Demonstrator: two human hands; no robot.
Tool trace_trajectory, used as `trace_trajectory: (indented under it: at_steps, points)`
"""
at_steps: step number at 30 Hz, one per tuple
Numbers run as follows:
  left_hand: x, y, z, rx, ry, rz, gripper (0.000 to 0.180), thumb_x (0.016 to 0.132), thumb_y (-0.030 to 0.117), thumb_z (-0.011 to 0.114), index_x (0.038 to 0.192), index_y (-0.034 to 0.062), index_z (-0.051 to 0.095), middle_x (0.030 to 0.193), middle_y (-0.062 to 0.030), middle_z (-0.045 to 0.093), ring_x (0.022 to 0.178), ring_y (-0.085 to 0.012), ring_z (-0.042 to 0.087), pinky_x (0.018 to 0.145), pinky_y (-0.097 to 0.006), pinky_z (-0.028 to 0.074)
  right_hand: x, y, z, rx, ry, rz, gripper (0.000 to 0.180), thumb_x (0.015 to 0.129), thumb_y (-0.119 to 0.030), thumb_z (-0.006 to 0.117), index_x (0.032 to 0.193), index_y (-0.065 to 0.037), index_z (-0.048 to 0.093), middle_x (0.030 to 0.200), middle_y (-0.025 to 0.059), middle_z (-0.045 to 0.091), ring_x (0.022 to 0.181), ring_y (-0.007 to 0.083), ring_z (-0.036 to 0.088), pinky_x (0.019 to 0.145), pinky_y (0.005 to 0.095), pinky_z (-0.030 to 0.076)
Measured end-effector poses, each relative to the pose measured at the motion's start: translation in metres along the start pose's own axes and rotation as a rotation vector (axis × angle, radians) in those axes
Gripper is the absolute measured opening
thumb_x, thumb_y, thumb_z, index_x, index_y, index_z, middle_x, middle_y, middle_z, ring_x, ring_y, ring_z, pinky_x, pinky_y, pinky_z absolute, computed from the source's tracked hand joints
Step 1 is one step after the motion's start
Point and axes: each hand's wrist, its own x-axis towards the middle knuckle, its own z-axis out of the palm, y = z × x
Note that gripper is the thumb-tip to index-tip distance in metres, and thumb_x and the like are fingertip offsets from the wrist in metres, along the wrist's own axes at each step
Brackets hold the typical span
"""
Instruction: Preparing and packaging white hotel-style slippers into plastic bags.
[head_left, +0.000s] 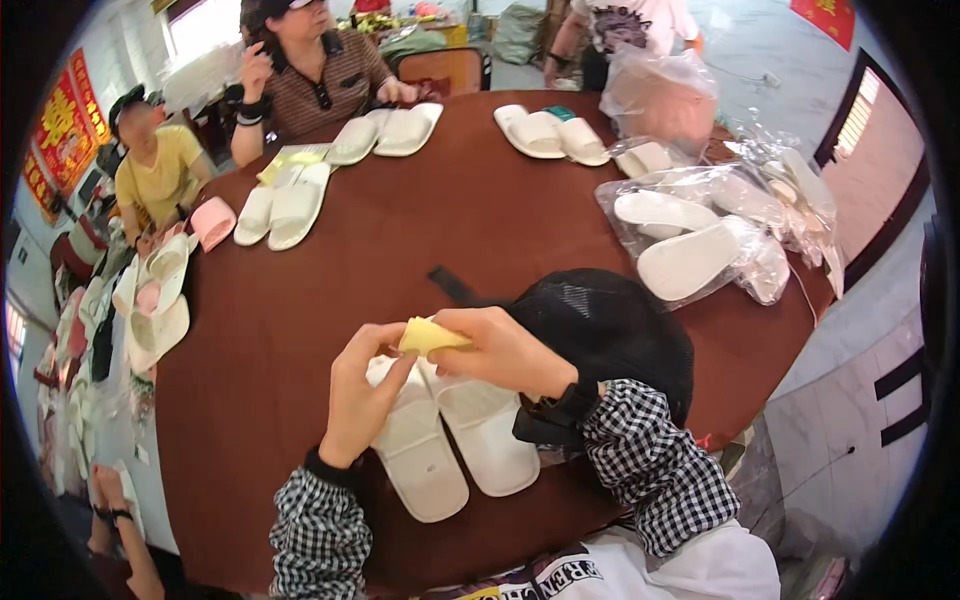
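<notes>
Both my hands pinch a small pale-yellow folded piece (pixel 430 336), of paper or foam, I cannot tell which. My left hand (pixel 362 385) has thumb and finger on its left edge. From the right, my right hand (pixel 505 350) grips its other end. Just beneath lie two white slippers side by side on the brown table, a left one (pixel 425 470) and a right one (pixel 497 450). Their upper ends are partly hidden by my hands. Close by my right forearm, a black cap (pixel 600 330) with a mesh panel rests on the table, its strap pointing left.
White slippers in clear plastic bags (pixel 690 255) crowd the table's right side. More pairs (pixel 285 205) lie along the far and left edges, near a pink piece (pixel 212 223). A pink container (pixel 660 110) in plastic stands at the back right. Several people are around the brown table (pixel 350 260).
</notes>
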Motion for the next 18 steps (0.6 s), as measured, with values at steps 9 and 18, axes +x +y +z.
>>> trace_trajectory:
  at_steps: [9, 18]
  points:
    - [-0.002, -0.018, 0.000, -0.457, 0.054, -0.260, 0.013, 0.095, 0.003, 0.060, 0.108, -0.0002, 0.057, 0.099, -0.0033, 0.063, 0.091, -0.0105, 0.061, 0.083, -0.027, 0.050, 0.001, 0.000, 0.003, 0.323, -0.016, 0.167, 0.032, 0.091, -0.004, 0.062, 0.121, 0.002, 0.054, 0.110, 0.0069, 0.063, 0.091, 0.0145, 0.064, 0.076, 0.0278, 0.054]
    - [0.001, -0.008, 0.001, -0.595, -0.042, -0.333, 0.031, 0.099, 0.009, 0.056, 0.128, 0.0019, 0.052, 0.104, -0.0033, 0.060, 0.088, -0.0097, 0.056, 0.080, -0.025, 0.047, 0.002, 0.009, 0.001, -0.323, 0.212, -0.250, 0.019, 0.085, 0.003, 0.067, 0.101, -0.002, 0.060, 0.101, 0.0084, 0.064, 0.094, 0.0220, 0.066, 0.083, 0.0323, 0.054]
